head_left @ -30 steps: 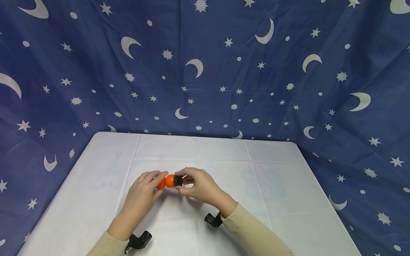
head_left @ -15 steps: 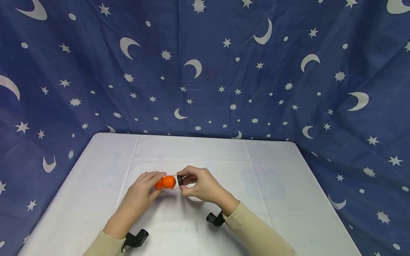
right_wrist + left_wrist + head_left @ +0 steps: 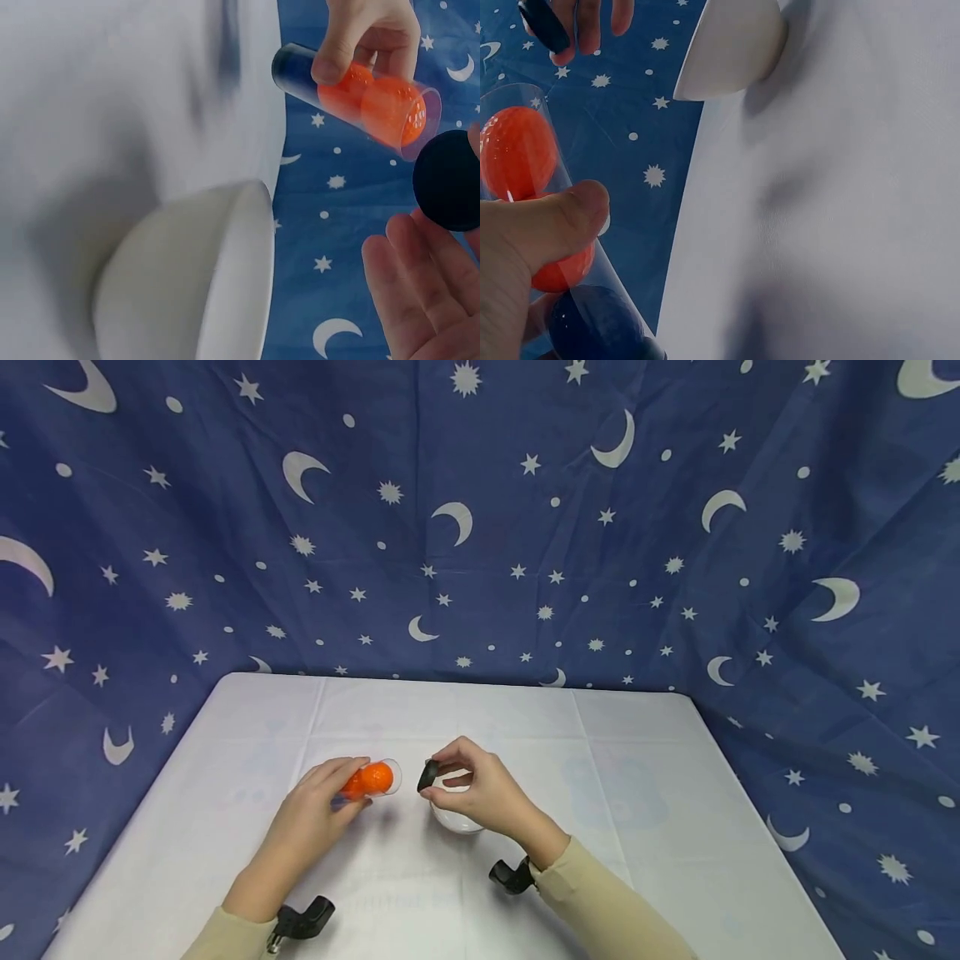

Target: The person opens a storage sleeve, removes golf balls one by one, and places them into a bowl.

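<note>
My left hand grips a clear plastic tube round its side. Inside it are two orange balls, and a dark blue ball sits at the far end, mostly behind the hand in the head view. The tube's uncovered mouth points to the right. Between thumb and fingertips my right hand pinches a black round cap, held apart from the mouth. Below that hand stands a white bowl, partly hidden by it in the head view.
A white cloth covers the table. Behind it hangs a blue curtain with moons and stars. A black camera mount juts from the left wrist, and another camera mount from the right.
The cap has come off the tube's end in my right hand. My left hand has drawn the tube back to the left, widening the gap, and more of the bowl shows.
</note>
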`<action>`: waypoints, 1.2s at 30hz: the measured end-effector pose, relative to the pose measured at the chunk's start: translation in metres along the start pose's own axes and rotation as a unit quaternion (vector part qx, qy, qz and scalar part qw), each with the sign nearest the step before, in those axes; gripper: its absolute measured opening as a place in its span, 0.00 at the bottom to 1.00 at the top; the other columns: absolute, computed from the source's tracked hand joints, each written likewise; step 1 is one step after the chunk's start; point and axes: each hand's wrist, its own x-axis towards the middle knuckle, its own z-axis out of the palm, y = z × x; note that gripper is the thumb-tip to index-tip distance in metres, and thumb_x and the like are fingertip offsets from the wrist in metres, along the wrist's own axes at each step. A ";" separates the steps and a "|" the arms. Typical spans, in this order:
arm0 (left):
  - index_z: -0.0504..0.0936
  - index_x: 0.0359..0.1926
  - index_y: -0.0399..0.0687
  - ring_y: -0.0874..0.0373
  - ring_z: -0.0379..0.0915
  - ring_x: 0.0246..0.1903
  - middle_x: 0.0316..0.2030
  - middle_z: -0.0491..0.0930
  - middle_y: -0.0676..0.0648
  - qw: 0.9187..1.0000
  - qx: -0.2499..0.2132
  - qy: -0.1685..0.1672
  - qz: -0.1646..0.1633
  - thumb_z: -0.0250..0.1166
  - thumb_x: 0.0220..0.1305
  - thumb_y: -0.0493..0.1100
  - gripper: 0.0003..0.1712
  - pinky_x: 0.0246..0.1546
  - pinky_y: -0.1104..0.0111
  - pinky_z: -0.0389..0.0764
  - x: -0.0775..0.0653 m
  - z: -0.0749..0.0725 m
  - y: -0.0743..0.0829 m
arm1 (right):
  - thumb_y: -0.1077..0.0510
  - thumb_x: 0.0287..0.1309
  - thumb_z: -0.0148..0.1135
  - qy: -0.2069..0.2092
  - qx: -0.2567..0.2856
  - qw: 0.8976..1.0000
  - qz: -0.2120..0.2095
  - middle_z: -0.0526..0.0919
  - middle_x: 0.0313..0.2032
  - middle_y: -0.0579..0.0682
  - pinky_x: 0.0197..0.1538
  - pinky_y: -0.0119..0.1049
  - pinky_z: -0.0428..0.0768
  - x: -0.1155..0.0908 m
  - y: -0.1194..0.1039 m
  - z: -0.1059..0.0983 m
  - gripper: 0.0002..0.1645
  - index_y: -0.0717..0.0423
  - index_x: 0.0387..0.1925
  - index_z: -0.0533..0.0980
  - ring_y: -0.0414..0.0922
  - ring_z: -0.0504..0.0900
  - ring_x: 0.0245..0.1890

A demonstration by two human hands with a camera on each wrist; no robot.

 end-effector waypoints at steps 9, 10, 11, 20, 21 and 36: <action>0.74 0.53 0.54 0.56 0.70 0.45 0.48 0.73 0.54 0.999 0.005 -0.008 -0.043 0.74 0.40 0.44 0.34 0.46 0.57 0.71 -0.008 -0.004 -0.013 | 0.62 0.42 0.69 0.003 -0.028 0.999 -0.037 0.78 0.42 0.51 0.42 0.38 0.77 -0.015 -0.004 0.021 0.21 0.58 0.37 0.68 0.40 0.78 0.40; 0.74 0.53 0.54 0.56 0.70 0.45 0.48 0.73 0.54 0.999 0.008 -0.009 -0.046 0.74 0.40 0.44 0.34 0.46 0.56 0.71 -0.009 -0.005 -0.014 | 0.62 0.41 0.69 0.001 -0.031 0.998 -0.046 0.78 0.41 0.51 0.41 0.36 0.77 -0.017 -0.003 0.024 0.21 0.58 0.37 0.68 0.40 0.78 0.39; 0.74 0.53 0.55 0.56 0.70 0.45 0.48 0.73 0.54 0.999 0.010 -0.009 -0.049 0.74 0.40 0.45 0.34 0.46 0.56 0.70 -0.010 -0.005 -0.015 | 0.62 0.41 0.69 -0.002 -0.034 0.998 -0.054 0.78 0.41 0.51 0.40 0.36 0.77 -0.018 0.000 0.028 0.21 0.58 0.37 0.68 0.39 0.78 0.39; 0.73 0.54 0.55 0.54 0.70 0.44 0.48 0.72 0.53 0.998 0.008 -0.012 -0.056 0.73 0.41 0.46 0.35 0.45 0.54 0.70 -0.013 -0.008 -0.020 | 0.52 0.42 0.69 -0.066 -0.095 0.992 -0.041 0.78 0.40 0.38 0.37 0.26 0.76 -0.032 0.033 0.062 0.21 0.47 0.35 0.66 0.28 0.75 0.38; 0.73 0.54 0.55 0.54 0.70 0.44 0.48 0.72 0.53 0.998 0.007 -0.013 -0.058 0.73 0.41 0.46 0.35 0.45 0.54 0.70 -0.013 -0.007 -0.020 | 0.50 0.42 0.69 -0.073 -0.114 0.990 -0.032 0.77 0.40 0.36 0.37 0.24 0.75 -0.034 0.035 0.064 0.21 0.47 0.35 0.66 0.28 0.75 0.37; 0.73 0.54 0.56 0.55 0.71 0.45 0.48 0.72 0.54 0.998 0.006 -0.025 -0.056 0.73 0.40 0.45 0.35 0.46 0.55 0.70 -0.016 -0.006 -0.018 | 0.41 0.42 0.66 -0.141 -0.279 0.950 -0.017 0.75 0.42 0.31 0.44 0.23 0.69 -0.046 0.054 0.076 0.38 0.43 0.55 0.63 0.28 0.72 0.41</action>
